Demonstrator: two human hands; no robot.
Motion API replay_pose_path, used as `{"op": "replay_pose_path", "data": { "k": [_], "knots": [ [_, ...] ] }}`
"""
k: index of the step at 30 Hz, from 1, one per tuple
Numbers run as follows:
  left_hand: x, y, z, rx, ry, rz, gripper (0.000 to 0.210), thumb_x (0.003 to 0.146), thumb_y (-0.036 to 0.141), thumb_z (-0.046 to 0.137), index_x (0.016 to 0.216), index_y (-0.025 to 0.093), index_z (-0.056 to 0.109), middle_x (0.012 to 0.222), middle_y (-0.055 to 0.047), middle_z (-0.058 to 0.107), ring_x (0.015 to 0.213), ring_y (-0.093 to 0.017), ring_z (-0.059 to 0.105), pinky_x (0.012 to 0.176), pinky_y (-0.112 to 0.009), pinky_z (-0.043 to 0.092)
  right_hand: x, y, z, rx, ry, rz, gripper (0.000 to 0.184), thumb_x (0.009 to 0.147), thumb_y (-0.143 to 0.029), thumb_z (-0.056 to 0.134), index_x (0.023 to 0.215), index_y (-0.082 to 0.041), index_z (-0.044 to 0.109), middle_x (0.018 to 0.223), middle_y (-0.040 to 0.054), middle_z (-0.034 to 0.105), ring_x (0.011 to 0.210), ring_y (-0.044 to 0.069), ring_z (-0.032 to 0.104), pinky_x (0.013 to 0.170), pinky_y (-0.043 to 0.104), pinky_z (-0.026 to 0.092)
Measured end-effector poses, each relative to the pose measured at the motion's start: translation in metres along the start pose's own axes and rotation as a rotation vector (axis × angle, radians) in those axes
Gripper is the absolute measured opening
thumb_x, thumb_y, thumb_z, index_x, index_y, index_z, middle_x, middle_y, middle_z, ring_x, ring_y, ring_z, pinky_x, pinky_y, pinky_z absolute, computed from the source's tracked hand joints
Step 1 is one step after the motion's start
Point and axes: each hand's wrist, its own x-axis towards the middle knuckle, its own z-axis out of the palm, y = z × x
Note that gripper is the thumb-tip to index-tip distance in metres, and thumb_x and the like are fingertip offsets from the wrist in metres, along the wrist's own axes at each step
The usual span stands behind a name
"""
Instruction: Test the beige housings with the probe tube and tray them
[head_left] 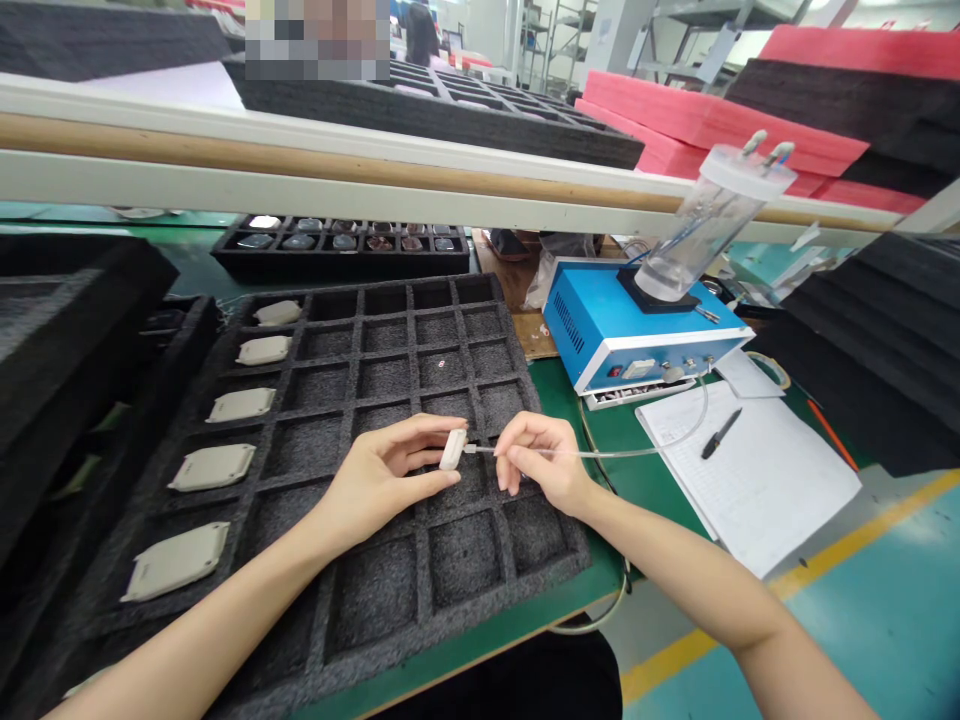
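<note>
Between the thumb and fingers of my left hand (379,475) is a small beige plastic case (452,450), held on edge above the black foam tray (426,575). My right hand (544,462) pinches a thin clear tube (626,455). The tube's whitish tip meets the side of the case facing my right hand; whether it is seated inside cannot be made out. Along the tray's left column lie several similar flat beige cases (212,467), one per pocket. From my right hand the tube curves up to the front of a blue box-shaped machine (637,330).
A clear cylinder (694,225) stands tilted in view on the machine. Papers (757,480) with a black pen (721,433) lie at right. Behind is another black tray (345,262) of dark glossy parts. A shelf edge (375,185) crosses above; stacked foam (56,350) flanks the left.
</note>
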Motion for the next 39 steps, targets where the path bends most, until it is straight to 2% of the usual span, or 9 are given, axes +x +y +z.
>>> {"op": "replay_pose_path", "data": {
  "k": [15,24,32,39],
  "knots": [
    [-0.0008,0.0030,0.0020,0.024,0.008,-0.014,0.043,0.063,0.022,0.084,0.103,0.018,0.071,0.105,-0.007,0.072,0.099,-0.024,0.069,0.094,-0.040,0.056,-0.0002,-0.0006,0.0002,-0.014,0.000,0.005,0.022,0.080,-0.036,0.064,0.077,-0.014,0.059,0.053,-0.0001,0.062,0.040,0.008,0.051,0.041,0.019,0.041],
    [-0.0010,0.0022,0.0015,0.027,0.018,-0.027,0.042,0.062,0.022,0.084,0.102,0.018,0.070,0.103,-0.007,0.073,0.099,-0.023,0.069,0.095,-0.038,0.056,0.0001,-0.0010,0.0006,0.005,-0.007,-0.003,0.019,0.080,-0.032,0.064,0.077,-0.014,0.060,0.054,0.0000,0.062,0.041,0.008,0.052,0.041,0.018,0.042],
    [-0.0008,0.0030,0.0022,0.042,0.017,-0.025,0.043,0.063,0.025,0.084,0.104,0.017,0.070,0.104,-0.008,0.072,0.100,-0.025,0.068,0.096,-0.042,0.055,0.0000,-0.0009,0.0009,-0.014,-0.006,0.012,0.023,0.079,-0.037,0.064,0.077,-0.014,0.059,0.053,-0.0001,0.062,0.041,0.008,0.051,0.041,0.019,0.041],
    [0.0000,-0.0001,0.0007,0.017,0.012,-0.015,0.042,0.063,0.021,0.084,0.103,0.019,0.071,0.104,-0.006,0.073,0.098,-0.021,0.069,0.094,-0.036,0.056,-0.0002,-0.0006,0.0002,-0.009,-0.015,0.001,0.020,0.080,-0.034,0.063,0.078,-0.014,0.059,0.054,0.0001,0.062,0.041,0.008,0.051,0.042,0.019,0.041]
  ]
}}
